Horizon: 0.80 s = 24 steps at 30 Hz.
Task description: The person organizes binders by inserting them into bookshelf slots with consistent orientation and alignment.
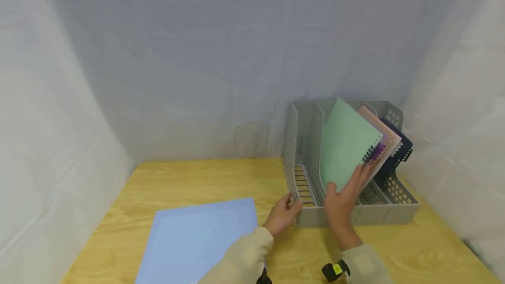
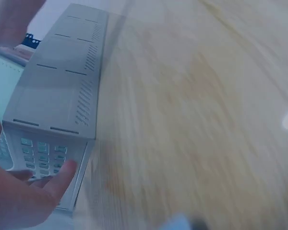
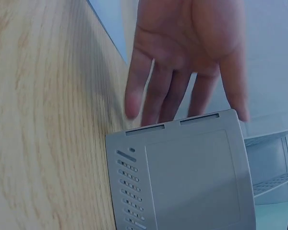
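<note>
A grey file organizer (image 1: 323, 217) with several upright slots stands on the table. My left hand (image 1: 282, 216) grips the front corner of its left wall. In the left wrist view, the fingers (image 2: 62, 179) lie along the outside of the perforated wall, with the thumb toward the inner side. A mint-green spiral notebook (image 1: 347, 143) leans tilted to the right in a middle slot. My right hand (image 1: 345, 205) holds its near edge, thumb on the left, fingers reaching up along the binding. Behind it lean a pink notebook (image 1: 388, 133) and a dark navy notebook (image 1: 402, 143).
A light-blue flat folder (image 1: 205, 236) lies on the wooden table (image 1: 197, 179), left of the organizer. White sheeting (image 1: 197, 65) hangs behind and at both sides. A black wrist device (image 1: 335, 271) sits at the right cuff.
</note>
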Each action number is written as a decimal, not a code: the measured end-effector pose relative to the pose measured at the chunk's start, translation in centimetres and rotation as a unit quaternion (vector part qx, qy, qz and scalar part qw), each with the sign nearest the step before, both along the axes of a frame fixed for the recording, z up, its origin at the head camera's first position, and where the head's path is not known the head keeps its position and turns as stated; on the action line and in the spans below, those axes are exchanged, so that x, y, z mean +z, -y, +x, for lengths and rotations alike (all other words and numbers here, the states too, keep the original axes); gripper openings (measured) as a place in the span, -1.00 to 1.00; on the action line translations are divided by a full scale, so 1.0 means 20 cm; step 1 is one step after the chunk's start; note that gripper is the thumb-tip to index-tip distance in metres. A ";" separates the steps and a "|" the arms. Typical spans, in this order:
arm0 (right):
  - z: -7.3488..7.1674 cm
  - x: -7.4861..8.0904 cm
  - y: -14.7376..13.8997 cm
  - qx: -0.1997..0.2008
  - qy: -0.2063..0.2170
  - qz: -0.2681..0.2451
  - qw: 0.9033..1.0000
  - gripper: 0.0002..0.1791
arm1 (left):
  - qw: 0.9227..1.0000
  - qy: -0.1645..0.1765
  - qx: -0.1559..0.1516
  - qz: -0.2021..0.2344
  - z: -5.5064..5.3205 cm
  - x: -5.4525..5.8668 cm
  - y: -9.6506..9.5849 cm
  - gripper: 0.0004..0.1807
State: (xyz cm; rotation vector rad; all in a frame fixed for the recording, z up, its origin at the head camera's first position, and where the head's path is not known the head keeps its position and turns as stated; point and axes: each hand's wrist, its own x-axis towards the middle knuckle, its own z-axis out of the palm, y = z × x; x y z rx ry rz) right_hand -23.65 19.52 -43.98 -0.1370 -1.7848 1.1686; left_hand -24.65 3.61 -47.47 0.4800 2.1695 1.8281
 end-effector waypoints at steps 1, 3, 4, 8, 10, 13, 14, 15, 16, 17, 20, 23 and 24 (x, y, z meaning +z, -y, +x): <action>0.00 0.00 0.00 -0.001 -0.006 0.000 1.000 0.02 | 1.000 -0.004 0.006 -0.005 0.01 0.00 0.01 -0.26; 0.01 0.01 0.00 -0.003 -0.017 -0.002 1.000 0.03 | 0.999 -0.024 0.025 -0.023 0.01 0.00 0.02 -0.27; 0.01 0.01 0.01 -0.002 -0.020 -0.006 1.000 0.03 | 0.998 -0.034 0.035 -0.032 0.02 0.00 0.03 -0.27; 0.04 0.03 0.04 0.014 -0.023 -0.015 1.000 -0.01 | 0.993 -0.076 0.061 -0.069 0.03 0.03 0.06 -0.31; 0.05 0.03 0.06 0.026 -0.014 -0.013 0.999 -0.05 | 0.989 -0.095 0.062 -0.092 0.03 0.06 0.09 -0.32; 0.08 0.04 0.11 0.055 -0.002 -0.001 0.999 -0.08 | 0.985 -0.106 0.046 -0.125 0.04 0.09 0.15 -0.31; 0.09 0.04 0.13 0.069 -0.003 0.006 0.998 -0.08 | 0.984 -0.106 0.039 -0.139 0.05 0.10 0.17 -0.30; 0.09 0.04 0.15 0.085 -0.006 0.014 0.996 -0.08 | 0.982 -0.108 0.033 -0.151 0.05 0.11 0.20 -0.29; 0.10 0.03 0.18 0.099 -0.009 0.025 0.995 -0.08 | 0.981 -0.107 0.027 -0.162 0.06 0.12 0.22 -0.29; 0.10 0.03 0.20 0.118 -0.015 0.035 0.992 -0.07 | 0.979 -0.109 0.021 -0.174 0.06 0.13 0.25 -0.28; 0.12 0.01 0.26 0.166 -0.012 0.081 0.983 -0.08 | 0.971 -0.118 0.010 -0.208 0.09 0.15 0.34 -0.25; 0.12 0.00 0.32 0.198 0.017 0.140 0.970 -0.14 | 0.956 -0.145 0.000 -0.254 0.11 0.16 0.43 -0.22; 0.12 0.00 0.33 0.205 0.033 0.160 0.965 -0.16 | 0.949 -0.156 -0.007 -0.276 0.11 0.17 0.45 -0.21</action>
